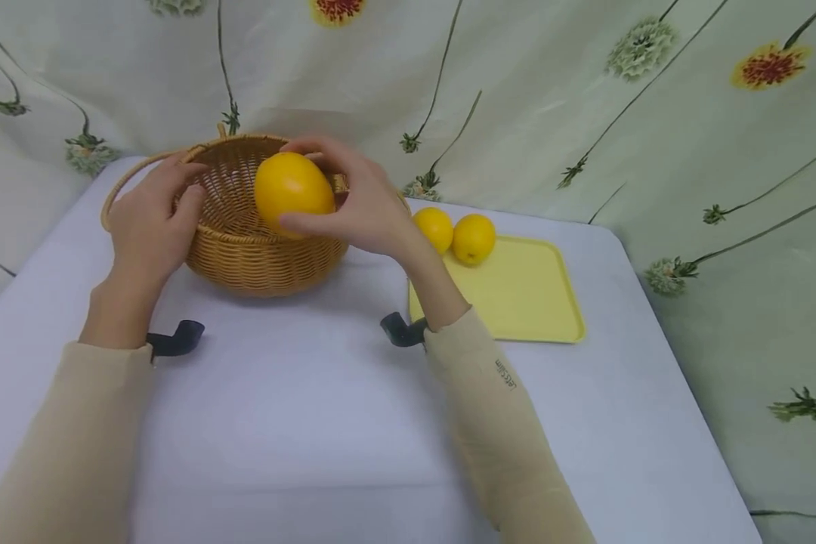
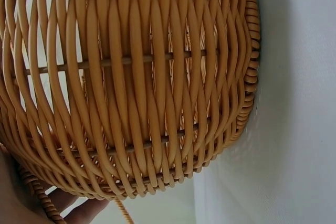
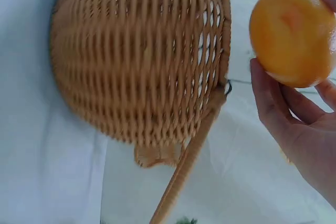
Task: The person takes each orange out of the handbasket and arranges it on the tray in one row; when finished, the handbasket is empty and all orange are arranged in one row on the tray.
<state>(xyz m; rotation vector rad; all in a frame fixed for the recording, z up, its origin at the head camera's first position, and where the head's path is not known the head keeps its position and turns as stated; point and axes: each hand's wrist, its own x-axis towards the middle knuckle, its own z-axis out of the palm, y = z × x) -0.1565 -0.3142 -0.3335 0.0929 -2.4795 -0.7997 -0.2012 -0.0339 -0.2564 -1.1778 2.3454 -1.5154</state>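
Right hand (image 1: 360,193) grasping a yellow fruit (image 1: 291,193), thumb on the near side and fingers on the far side; the fruit is held over the mouth of a wicker basket (image 1: 265,264). In the head view the fruit is slightly oval, its longer axis running from upper left to lower right; in the right wrist view it looks nearly round, so which end points where cannot be told. The basket stands upright, mouth upward, its long axis running left to right, with a loop handle (image 1: 125,185) at the left end. Left hand (image 1: 153,219) gripping the basket's left rim, thumb toward the near side. The right wrist view shows a gap between fruit and rim. Right of the basket lies a yellow tray (image 1: 530,295), two yellow fruits (image 1: 474,239) touching at its far left corner. Beyond the tray, the white table (image 1: 279,423) continues to its right edge; its surface also extends between the forearms. A patterned cloth (image 1: 517,113) rises behind the far edge.
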